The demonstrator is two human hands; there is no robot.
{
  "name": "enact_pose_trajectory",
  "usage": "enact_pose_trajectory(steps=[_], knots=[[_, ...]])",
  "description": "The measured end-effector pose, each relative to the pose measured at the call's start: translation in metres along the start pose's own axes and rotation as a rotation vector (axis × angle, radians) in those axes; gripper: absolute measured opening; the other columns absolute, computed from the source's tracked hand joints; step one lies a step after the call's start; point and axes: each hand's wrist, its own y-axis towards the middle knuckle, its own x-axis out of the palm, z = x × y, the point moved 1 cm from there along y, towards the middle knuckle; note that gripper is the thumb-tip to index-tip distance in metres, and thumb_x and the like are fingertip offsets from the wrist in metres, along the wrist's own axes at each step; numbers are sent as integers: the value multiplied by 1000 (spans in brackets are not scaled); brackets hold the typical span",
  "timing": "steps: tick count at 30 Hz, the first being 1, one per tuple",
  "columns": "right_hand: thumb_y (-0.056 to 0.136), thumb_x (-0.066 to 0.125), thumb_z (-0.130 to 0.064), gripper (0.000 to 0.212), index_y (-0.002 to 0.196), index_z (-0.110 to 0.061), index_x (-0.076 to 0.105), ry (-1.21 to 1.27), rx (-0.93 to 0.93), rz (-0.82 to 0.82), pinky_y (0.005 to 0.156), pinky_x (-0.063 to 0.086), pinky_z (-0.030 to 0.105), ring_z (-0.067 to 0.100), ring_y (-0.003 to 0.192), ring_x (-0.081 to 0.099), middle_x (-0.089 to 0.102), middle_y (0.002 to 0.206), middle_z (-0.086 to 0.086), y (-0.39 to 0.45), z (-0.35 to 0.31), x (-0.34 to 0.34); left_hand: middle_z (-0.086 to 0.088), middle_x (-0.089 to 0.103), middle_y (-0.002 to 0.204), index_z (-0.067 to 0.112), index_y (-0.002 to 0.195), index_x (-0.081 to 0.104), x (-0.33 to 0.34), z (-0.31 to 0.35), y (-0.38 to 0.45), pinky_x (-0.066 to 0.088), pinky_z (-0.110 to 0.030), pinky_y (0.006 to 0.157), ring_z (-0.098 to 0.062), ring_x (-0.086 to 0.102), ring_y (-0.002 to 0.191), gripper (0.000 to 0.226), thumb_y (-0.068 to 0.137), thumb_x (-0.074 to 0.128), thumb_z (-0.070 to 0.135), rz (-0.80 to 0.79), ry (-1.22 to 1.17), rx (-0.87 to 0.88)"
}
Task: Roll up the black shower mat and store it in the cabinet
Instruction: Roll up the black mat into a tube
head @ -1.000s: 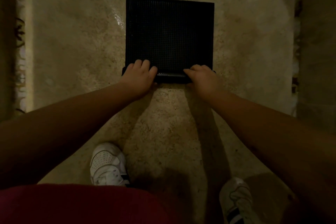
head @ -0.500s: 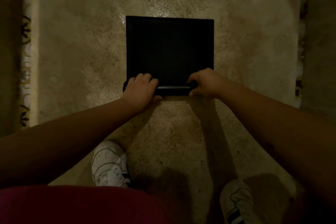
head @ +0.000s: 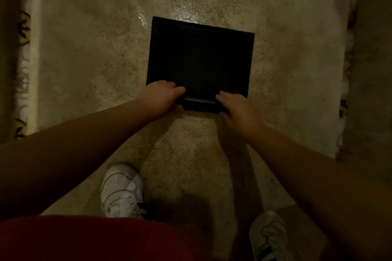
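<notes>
One black shower mat (head: 200, 57) lay flat on the stone floor (head: 95, 53), its near edge curled into a small roll. Two hands gripped that roll. The left hand (head: 163, 96) and right hand (head: 238, 110) each curled their fingers over it. Two white shoes (head: 121, 190) stood below the mat.

Black shower mat (head: 200, 59) on mottled floor (head: 95, 48), near edge rolled beneath fingers of left hand (head: 162, 96) and right hand (head: 235, 108), 2 white sneakers (head: 121, 190) below

Shower mat (head: 199, 59): matt black rubbery, fine grid texture. Floor (head: 95, 48): mottled beige stone-look, glossy wet patches.
</notes>
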Motion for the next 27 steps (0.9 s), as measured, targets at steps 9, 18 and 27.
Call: enact_pose_trajectory(steps=[9,18,27], knots=[[91,54,-9,54,143,-13,39,-146,-9,124,113,22,39,25,138,36,43,148,9,11,8,28,-14,55,115,13,127,53,-6,9,-6,53,-44,67,-33,55,99,44,86,65,24,106,61,19],[83,65,-41,72,144,-17,35,-227,-27,37,107,32,47,29,138,30,34,153,8,24,13,16,-13,54,112,9,122,46,-6,22,0,50,-43,71,-32,55,97,38,85,56,8,25,319,93],[80,61,-11,57,134,-10,43,-239,11,62,78,49,43,30,101,49,55,113,11,34,3,-6,-16,53,127,7,140,38,-2,15,9,44,-46,94,-35,52,111,55,88,56,10,34,252,38]])
